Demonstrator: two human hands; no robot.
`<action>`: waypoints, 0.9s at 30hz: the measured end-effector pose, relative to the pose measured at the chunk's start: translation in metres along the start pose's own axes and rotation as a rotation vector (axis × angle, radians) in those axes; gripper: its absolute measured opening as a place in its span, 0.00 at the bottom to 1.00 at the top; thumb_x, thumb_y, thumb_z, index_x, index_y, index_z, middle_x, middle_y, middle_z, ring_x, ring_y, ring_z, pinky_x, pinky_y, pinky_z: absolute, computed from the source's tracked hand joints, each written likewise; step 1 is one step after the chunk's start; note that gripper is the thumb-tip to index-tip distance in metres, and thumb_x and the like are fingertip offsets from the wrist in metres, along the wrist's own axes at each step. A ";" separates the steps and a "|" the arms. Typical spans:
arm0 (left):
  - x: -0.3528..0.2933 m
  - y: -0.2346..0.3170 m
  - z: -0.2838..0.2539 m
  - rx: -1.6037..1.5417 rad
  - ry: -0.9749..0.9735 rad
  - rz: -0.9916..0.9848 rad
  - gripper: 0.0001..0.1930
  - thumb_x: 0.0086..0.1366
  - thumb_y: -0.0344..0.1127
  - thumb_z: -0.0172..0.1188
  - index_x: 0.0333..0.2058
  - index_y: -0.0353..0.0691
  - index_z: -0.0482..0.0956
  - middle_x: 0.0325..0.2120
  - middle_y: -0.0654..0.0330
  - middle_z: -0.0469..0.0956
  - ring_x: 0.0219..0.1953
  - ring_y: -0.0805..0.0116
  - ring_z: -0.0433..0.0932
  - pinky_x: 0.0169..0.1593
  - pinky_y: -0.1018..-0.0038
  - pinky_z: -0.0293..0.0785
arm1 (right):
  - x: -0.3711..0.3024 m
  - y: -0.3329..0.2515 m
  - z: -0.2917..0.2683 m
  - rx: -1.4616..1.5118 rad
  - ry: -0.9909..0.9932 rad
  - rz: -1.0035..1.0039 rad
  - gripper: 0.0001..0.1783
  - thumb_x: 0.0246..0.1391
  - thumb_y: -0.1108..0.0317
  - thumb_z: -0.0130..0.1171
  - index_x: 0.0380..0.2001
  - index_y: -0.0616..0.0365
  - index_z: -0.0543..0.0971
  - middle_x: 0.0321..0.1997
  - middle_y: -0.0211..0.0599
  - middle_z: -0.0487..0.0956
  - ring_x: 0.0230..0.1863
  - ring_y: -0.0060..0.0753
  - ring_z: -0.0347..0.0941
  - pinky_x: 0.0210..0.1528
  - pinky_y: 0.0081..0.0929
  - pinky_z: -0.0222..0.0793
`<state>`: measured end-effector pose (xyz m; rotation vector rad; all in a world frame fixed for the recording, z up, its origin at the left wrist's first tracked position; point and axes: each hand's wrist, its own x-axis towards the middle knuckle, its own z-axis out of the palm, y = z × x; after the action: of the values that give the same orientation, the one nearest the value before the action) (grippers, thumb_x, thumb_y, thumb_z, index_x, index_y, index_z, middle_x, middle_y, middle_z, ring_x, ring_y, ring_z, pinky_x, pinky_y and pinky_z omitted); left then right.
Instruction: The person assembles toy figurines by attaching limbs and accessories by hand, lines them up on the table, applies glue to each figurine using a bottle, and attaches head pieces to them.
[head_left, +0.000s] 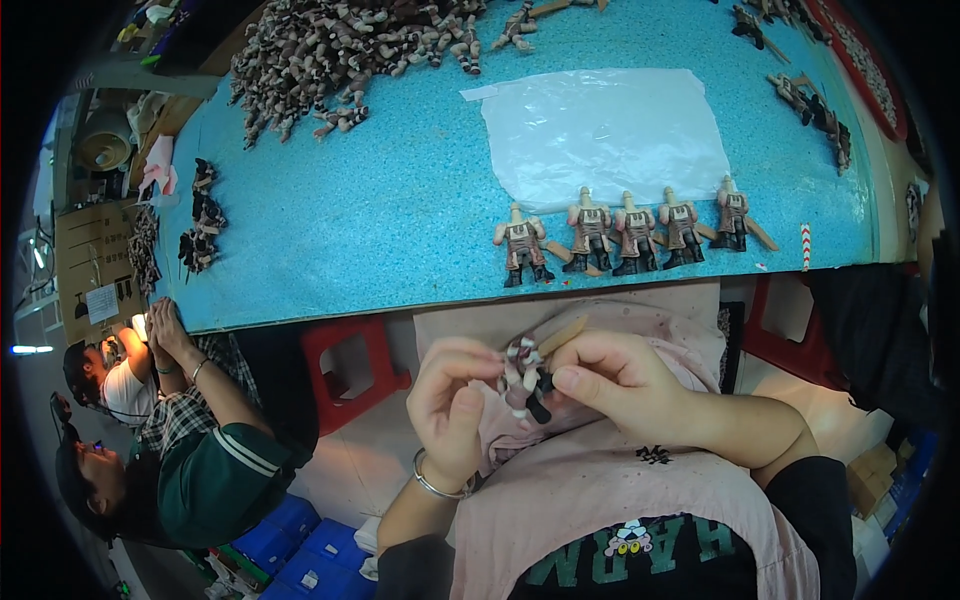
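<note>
Above my lap, in front of the table edge, both hands hold one small toy figure (521, 378) between them. Its body is brown and pale, with dark legs, and a tan blade-like piece (562, 336) sticks out toward the upper right. My left hand (449, 400) pinches the figure's left side with thumb and fingers bent. My right hand (615, 380) is closed on its other side, near the dark part and the tan piece. The fingertips hide some of the figure. Past the table edge stand several finished-looking figures (637, 235) lying in a row, with tan pieces beside them.
A large heap of figures (330, 60) covers the far left of the blue table (350, 220). A clear plastic sheet (610, 135) lies behind the row. More figures (200, 220) lie at the left end. A red tray (865, 70) is far right. Another person (220, 450) sits at left.
</note>
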<state>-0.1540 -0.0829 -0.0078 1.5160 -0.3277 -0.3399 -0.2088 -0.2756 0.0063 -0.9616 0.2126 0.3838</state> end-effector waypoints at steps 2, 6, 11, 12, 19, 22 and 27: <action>0.012 0.005 0.006 -0.112 -0.045 -0.073 0.13 0.61 0.39 0.59 0.35 0.32 0.75 0.43 0.52 0.70 0.46 0.67 0.70 0.51 0.73 0.66 | 0.000 0.002 -0.004 -0.137 -0.023 -0.056 0.11 0.60 0.66 0.52 0.28 0.63 0.74 0.28 0.30 0.72 0.31 0.20 0.66 0.35 0.20 0.63; 0.023 0.009 0.003 -0.271 -0.346 -0.225 0.09 0.58 0.31 0.60 0.35 0.33 0.76 0.49 0.51 0.68 0.51 0.66 0.68 0.56 0.70 0.62 | 0.000 0.000 -0.002 -0.233 -0.018 -0.142 0.13 0.59 0.66 0.53 0.24 0.62 0.71 0.24 0.33 0.69 0.27 0.23 0.63 0.31 0.23 0.60; 0.020 0.011 0.003 -0.229 -0.380 -0.249 0.09 0.55 0.27 0.62 0.36 0.33 0.76 0.49 0.52 0.68 0.52 0.66 0.68 0.57 0.69 0.62 | 0.002 0.007 -0.009 -0.396 0.004 -0.227 0.13 0.58 0.65 0.54 0.23 0.61 0.70 0.25 0.34 0.69 0.27 0.28 0.64 0.30 0.25 0.60; 0.018 0.010 0.005 -0.227 -0.372 -0.245 0.11 0.54 0.26 0.63 0.37 0.34 0.76 0.49 0.52 0.68 0.51 0.66 0.68 0.57 0.69 0.62 | 0.003 0.009 -0.011 -0.513 0.010 -0.309 0.13 0.57 0.65 0.55 0.24 0.61 0.70 0.25 0.34 0.69 0.26 0.31 0.65 0.29 0.26 0.60; 0.016 0.021 0.027 -0.333 -0.048 -0.167 0.18 0.53 0.27 0.66 0.43 0.34 0.73 0.50 0.52 0.68 0.51 0.65 0.69 0.56 0.70 0.63 | 0.009 0.002 0.003 -0.587 0.139 -0.557 0.13 0.48 0.73 0.62 0.35 0.60 0.69 0.35 0.40 0.71 0.35 0.39 0.70 0.39 0.29 0.66; 0.017 0.023 0.020 -0.258 -0.099 -0.235 0.21 0.52 0.33 0.68 0.44 0.35 0.73 0.51 0.51 0.67 0.56 0.61 0.66 0.58 0.66 0.61 | 0.005 -0.001 -0.003 -0.659 0.070 -0.523 0.18 0.44 0.75 0.64 0.38 0.59 0.69 0.40 0.42 0.71 0.41 0.42 0.70 0.44 0.32 0.67; 0.023 0.012 0.005 -0.195 -0.404 -0.170 0.24 0.51 0.42 0.69 0.43 0.34 0.75 0.53 0.50 0.65 0.65 0.54 0.54 0.63 0.60 0.54 | 0.002 0.001 0.004 -0.557 0.138 -0.570 0.24 0.45 0.76 0.62 0.48 0.61 0.69 0.43 0.44 0.72 0.43 0.46 0.70 0.45 0.34 0.67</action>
<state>-0.1345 -0.0968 0.0044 1.2796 -0.4692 -0.7954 -0.2071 -0.2712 0.0073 -1.5428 -0.0562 -0.1649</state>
